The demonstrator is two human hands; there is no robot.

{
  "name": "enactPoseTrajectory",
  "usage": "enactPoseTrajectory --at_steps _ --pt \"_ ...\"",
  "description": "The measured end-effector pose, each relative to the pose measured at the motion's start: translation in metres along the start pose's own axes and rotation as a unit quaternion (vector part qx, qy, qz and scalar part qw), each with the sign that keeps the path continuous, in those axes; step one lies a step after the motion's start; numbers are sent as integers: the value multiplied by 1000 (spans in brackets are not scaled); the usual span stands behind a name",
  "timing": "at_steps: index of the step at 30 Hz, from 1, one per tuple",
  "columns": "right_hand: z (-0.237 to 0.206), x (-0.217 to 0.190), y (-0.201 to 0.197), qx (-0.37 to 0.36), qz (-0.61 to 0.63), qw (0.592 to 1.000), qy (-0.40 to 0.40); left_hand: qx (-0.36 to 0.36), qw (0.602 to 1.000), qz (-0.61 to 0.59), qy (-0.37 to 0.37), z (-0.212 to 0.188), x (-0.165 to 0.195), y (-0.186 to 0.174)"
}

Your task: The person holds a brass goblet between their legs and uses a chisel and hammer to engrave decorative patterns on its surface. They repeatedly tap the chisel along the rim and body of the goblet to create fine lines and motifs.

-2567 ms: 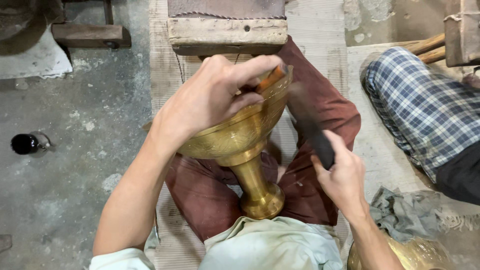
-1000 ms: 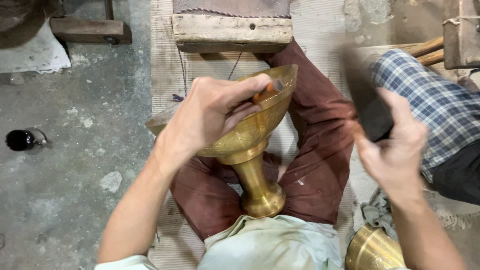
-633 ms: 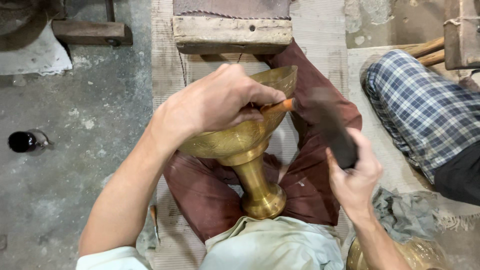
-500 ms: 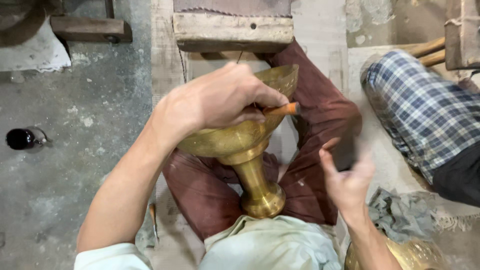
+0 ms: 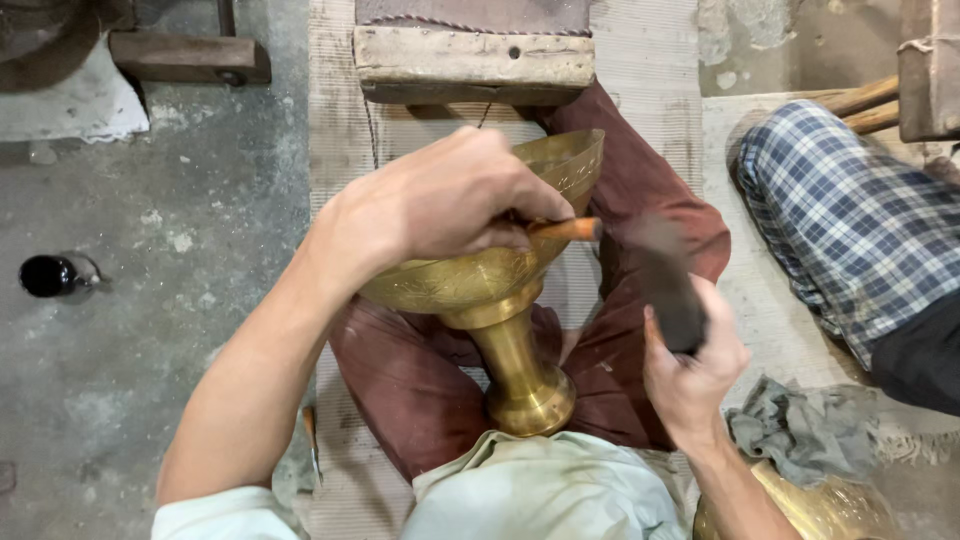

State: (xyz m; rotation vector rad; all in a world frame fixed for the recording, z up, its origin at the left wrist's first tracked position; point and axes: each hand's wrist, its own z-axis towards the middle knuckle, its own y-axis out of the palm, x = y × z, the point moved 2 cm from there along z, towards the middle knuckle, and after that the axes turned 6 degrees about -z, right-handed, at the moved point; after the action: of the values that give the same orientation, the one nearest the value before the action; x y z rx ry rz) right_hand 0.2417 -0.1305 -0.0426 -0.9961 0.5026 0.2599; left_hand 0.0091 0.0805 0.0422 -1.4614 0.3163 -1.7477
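My left hand (image 5: 440,205) pins a chisel (image 5: 568,229) against the engraved brass goblet (image 5: 500,300) in my lap. At four o'clock, my right hand (image 5: 692,365) is closed around a dark, blurred hammer (image 5: 668,285).

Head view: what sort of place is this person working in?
Probably a small metalcraft workshop on the floor. A brass goblet-shaped vessel lies across the lap, the left hand holds a chisel-like tool against it, and the right hand grips a dark mallet.
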Motion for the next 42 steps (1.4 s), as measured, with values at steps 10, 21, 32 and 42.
enactPoseTrajectory --at_steps 10,21,32,42 --pt "8 5 -7 -56 25 997 46 -16 998 7 -57 -4 0 1" --pt "29 2 -9 -156 -32 986 54 199 978 -44 -44 -32 11 1" --pt "85 -15 -34 -92 -63 988 -106 168 984 -11 -61 -30 10 3" --pt "138 -52 -56 -133 -152 953 -227 299 953 22 -43 -55 11 25"
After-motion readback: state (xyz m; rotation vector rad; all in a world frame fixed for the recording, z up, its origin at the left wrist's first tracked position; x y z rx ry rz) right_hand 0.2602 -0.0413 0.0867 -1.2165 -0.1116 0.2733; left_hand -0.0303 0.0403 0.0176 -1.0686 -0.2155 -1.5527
